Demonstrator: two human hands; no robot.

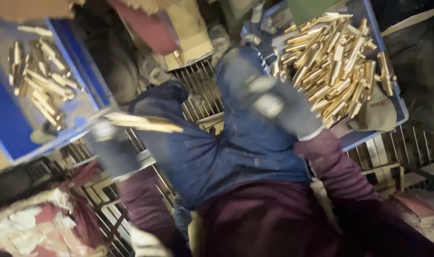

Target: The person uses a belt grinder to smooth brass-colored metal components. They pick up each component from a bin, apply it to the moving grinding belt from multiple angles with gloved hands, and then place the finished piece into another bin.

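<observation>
Brass rod (pixel 143 123) sits gripped in the gloved left hand (pixel 107 138), between the two blue trays; this looks like a transfer step; the gloved right hand (pixel 269 102) hovers, blurred, beside the heaped right tray (pixel 369 135), its grip unclear; next comes placing the rod accurately.

Two blue trays are present: one at the left (pixel 91 78), one at the upper right (pixel 369 135). The left tray holds a loose scatter of brass rods (pixel 43 83), roughly twenty; blur prevents an exact count. The right tray holds a heaped pile of brass rods (pixel 333 62), too many to count. Two gloved hands are visible: left hand (pixel 113 151), right hand (pixel 269 97). The left hand holds a small bundle of brass rods (pixel 143 123), number indistinct.
</observation>
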